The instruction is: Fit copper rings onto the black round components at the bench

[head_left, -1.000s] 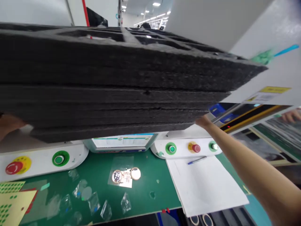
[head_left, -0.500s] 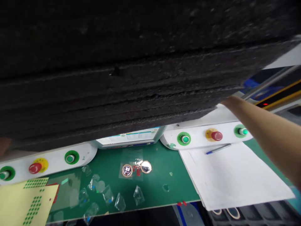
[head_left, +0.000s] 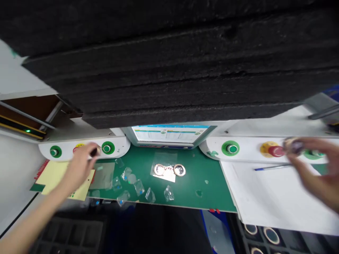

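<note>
On the green work mat, near its front edge, lie clear plastic scraps. The left hand pinches a small dark object left of it; the blurred right hand grips a round metallic part right of it, above white paper. Overhead, a stack of black foam trays limits headroom.

Both forearms enter from the lower corners and are bare all the way to the picture's edge; no sleeve, cuff or glove shows on either. The left hand is bare too, with no ring, watch or band visible on the wrist, and its fingers are slim, the fingertips slightly smeared by motion. The right hand is also ungloved, but it is heavily blurred, so nails, rings or any wrist wear cannot be made out. Nothing more of the person's body or clothing is in view.
</note>
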The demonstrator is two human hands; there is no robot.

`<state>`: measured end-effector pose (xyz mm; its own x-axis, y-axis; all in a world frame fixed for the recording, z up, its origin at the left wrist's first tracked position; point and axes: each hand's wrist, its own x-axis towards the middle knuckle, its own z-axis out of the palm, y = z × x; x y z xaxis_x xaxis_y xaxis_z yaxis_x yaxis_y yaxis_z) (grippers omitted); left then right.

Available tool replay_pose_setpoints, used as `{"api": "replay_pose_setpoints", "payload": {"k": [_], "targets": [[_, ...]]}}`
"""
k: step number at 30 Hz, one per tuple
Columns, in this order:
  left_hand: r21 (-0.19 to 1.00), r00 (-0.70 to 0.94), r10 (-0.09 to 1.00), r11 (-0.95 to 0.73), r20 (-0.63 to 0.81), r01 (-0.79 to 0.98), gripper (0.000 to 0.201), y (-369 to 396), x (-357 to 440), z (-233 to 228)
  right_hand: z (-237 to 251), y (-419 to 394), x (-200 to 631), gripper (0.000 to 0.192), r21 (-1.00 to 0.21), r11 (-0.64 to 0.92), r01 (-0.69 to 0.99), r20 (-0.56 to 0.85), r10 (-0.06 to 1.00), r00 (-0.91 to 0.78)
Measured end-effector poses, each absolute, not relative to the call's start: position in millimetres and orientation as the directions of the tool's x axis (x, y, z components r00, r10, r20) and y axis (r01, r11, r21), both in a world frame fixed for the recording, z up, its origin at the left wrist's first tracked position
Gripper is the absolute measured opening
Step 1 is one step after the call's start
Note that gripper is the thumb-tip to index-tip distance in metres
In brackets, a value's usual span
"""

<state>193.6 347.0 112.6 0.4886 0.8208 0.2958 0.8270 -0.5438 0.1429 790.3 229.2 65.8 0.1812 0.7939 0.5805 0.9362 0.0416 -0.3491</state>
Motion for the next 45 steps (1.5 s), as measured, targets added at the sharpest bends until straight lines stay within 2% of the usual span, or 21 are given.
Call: {"api": "replay_pose_setpoints", "payload": {"k": [1,3,6,9,13,19,24,27,32,37,42,45], "targets": [[0.151,0.520,0.812,-0.567,0.266,0.810,0.025,327.6,203.6,93.7,51.6,214.7,769.4,0.026,-0.392,0.164,0.905,0.543,0.836,0.084],[0.159,0.580,0.786,-0.614,0.212,0.773,0.026,296.0,229.8,56.7,21.3,196.8,727.9,0.018,-0.403,0.295,0.866,0.502,0.863,-0.060],[0.154,0.635,0.758,-0.652,0.148,0.743,0.027,273.9,265.2,18.1,-14.8,194.8,683.4,0.016,-0.425,0.368,0.827,0.429,0.886,-0.174],[0.141,0.635,0.763,-0.647,0.126,0.749,0.029,271.1,279.4,6.4,-28.2,201.8,668.1,0.020,-0.452,0.364,0.814,0.366,0.908,-0.203],[0.164,0.638,0.762,-0.647,0.112,0.744,0.030,269.5,283.9,16.1,-22.9,201.6,666.0,0.026,-0.483,0.328,0.812,0.291,0.934,-0.205],[0.224,0.719,0.691,-0.713,0.070,0.664,0.029,275.4,327.8,27.8,-17.2,219.1,624.2,0.038,-0.507,0.305,0.806,0.248,0.947,-0.203],[0.225,0.738,0.672,-0.729,0.057,0.646,0.015,286.6,363.9,15.8,-22.0,239.5,587.0,0.033,-0.503,0.307,0.808,0.215,0.950,-0.227],[0.237,0.722,0.685,-0.720,0.098,0.652,0.013,283.7,369.5,14.7,-24.4,241.1,582.7,0.031,-0.495,0.291,0.819,0.193,0.956,-0.223],[0.244,0.591,0.769,-0.638,0.244,0.730,0.018,285.6,321.9,49.8,-27.0,236.9,582.4,0.029,-0.514,0.259,0.818,0.186,0.964,-0.189],[0.186,0.282,0.886,-0.368,0.369,0.911,0.029,349.1,215.4,113.0,-34.3,231.2,574.7,0.028,-0.569,0.207,0.796,0.223,0.970,-0.093],[0.156,0.063,0.947,-0.117,0.315,0.981,0.038,449.3,139.6,135.3,-39.9,230.4,568.7,0.032,-0.587,0.136,0.798,0.212,0.977,-0.010],[0.153,0.021,0.973,-0.057,0.230,0.987,0.039,495.4,126.8,128.9,-40.0,230.4,566.7,0.035,-0.581,0.107,0.807,0.203,0.979,0.016]]}}
